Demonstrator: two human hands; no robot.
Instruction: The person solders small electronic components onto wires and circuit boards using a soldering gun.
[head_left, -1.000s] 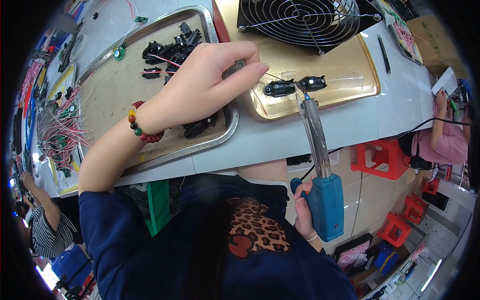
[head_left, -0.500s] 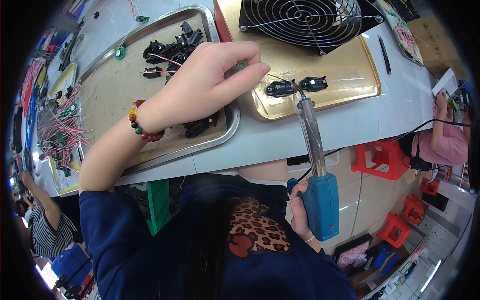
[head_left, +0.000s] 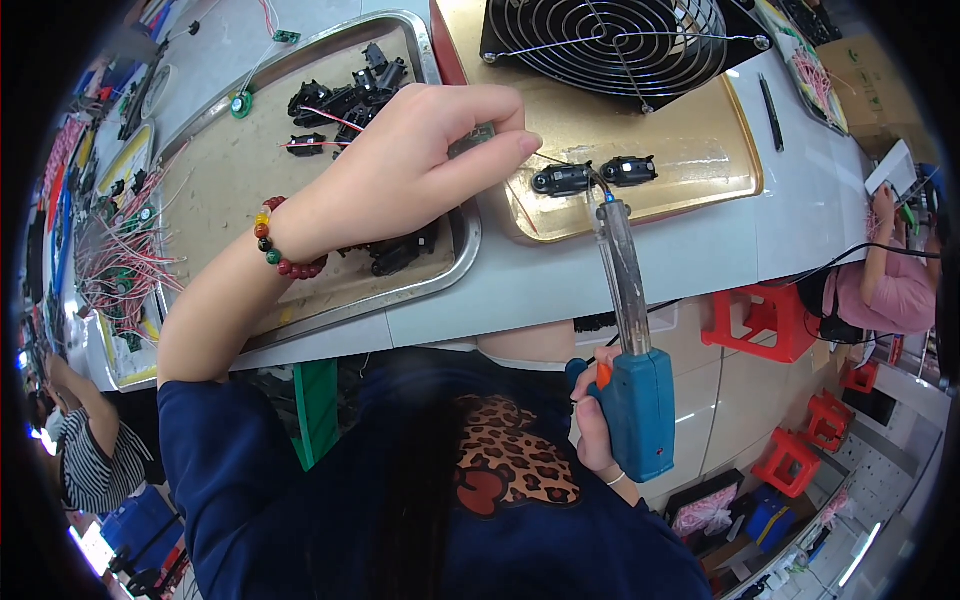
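My left hand [head_left: 430,150] is closed in a pinch on a thin wire [head_left: 550,158]; the wire's far end reaches a small black plastic housing [head_left: 562,180]. In my right hand [head_left: 592,425] is a blue soldering gun [head_left: 643,410] with an orange trigger, pointing away from me. Its bent tip meets the wire's end at the right end of that housing. A second black housing [head_left: 630,171] lies just to the right. Both rest on a gold-coloured tray [head_left: 690,200]. Part of a small green circuit board [head_left: 480,134] shows behind my left fingers.
Beneath my left forearm, a metal tray [head_left: 235,150] holds several black housings [head_left: 350,100]. A black fan with a wire guard [head_left: 620,45] stands at the back. Bundled wires [head_left: 125,250] lie far left, and a black pen [head_left: 770,112] to the right. Co-workers sit at both sides.
My right fingers have shifted on the soldering gun's handle, and its orange trigger now shows. The gun has moved very slightly left. My left hand has stayed nearly still.
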